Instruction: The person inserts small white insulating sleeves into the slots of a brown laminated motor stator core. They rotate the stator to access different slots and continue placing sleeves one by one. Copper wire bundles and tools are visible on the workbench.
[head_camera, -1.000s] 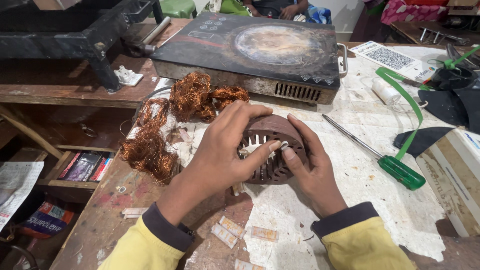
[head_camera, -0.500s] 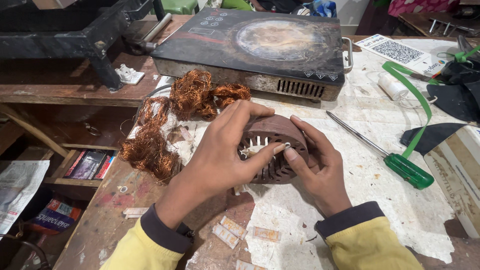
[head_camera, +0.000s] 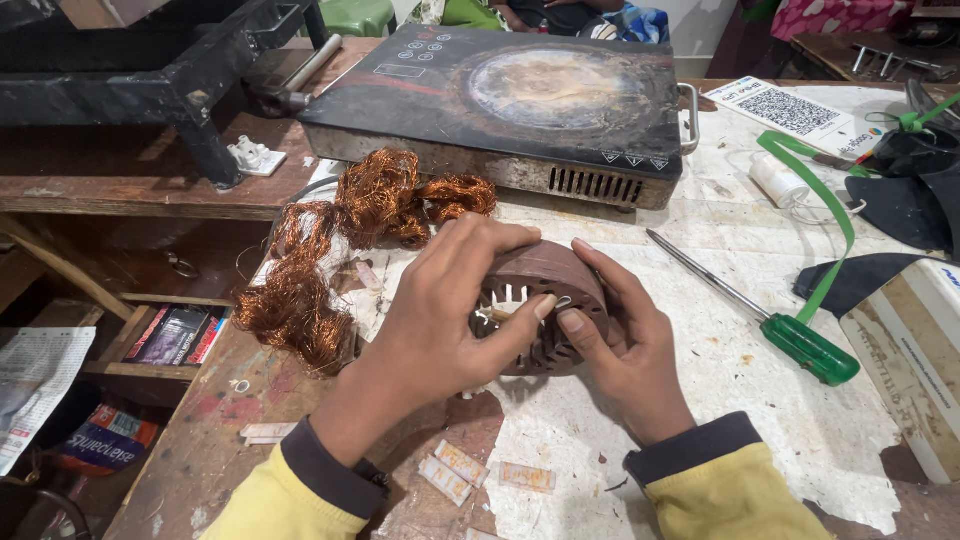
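While both hands close around it, the motor core sits near the middle of the counter, a round, rusty-brown metal ring with a row of narrow slots cut into its inner face. The left hand wraps over its left side, thumb laid across the top and forefinger stretched over the slotted face; its grip is closed on the core. The right hand cups the right side from behind, fingers curled over the rim, also closed on it. A thin pale strip pokes out of one slot by the left fingertip.

Just left of the core lies a tangle of copper wire. Behind it stands a flat black cooktop, close to the top of the core. A green-handled screwdriver lies to the right, near the right hand but apart from it. Small paper slips lie between the yellow sleeves.
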